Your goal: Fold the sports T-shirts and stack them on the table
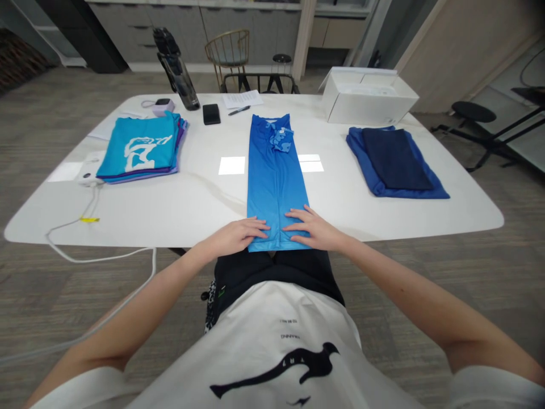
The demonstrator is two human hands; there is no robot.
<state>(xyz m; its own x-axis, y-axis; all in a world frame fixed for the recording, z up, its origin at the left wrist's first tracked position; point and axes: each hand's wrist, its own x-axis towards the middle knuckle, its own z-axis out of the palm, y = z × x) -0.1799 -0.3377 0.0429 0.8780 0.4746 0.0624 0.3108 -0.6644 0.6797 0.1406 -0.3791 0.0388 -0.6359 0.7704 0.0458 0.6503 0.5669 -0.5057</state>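
Note:
A blue shirt (275, 176), shading lighter toward me, lies folded into a long narrow strip on the white table (204, 210). A patch with a floral pattern shows near its far end, and its near hem reaches over the table's front edge. My left hand (240, 234) rests on the left side of the near end, fingers stretched out. On the right side of that same end lies my right hand (313, 228), palm down with its fingers spread. Both hands touch the cloth without gripping it.
Folded teal and purple shirts (140, 146) are stacked at left, beside a white cable (85, 260). Dark blue folded clothes (395, 159) lie at right before a white box (366, 96). A water bottle (181, 76), black wallet-like item (211, 113), pen (239, 110) and paper (242, 99) stand farther back.

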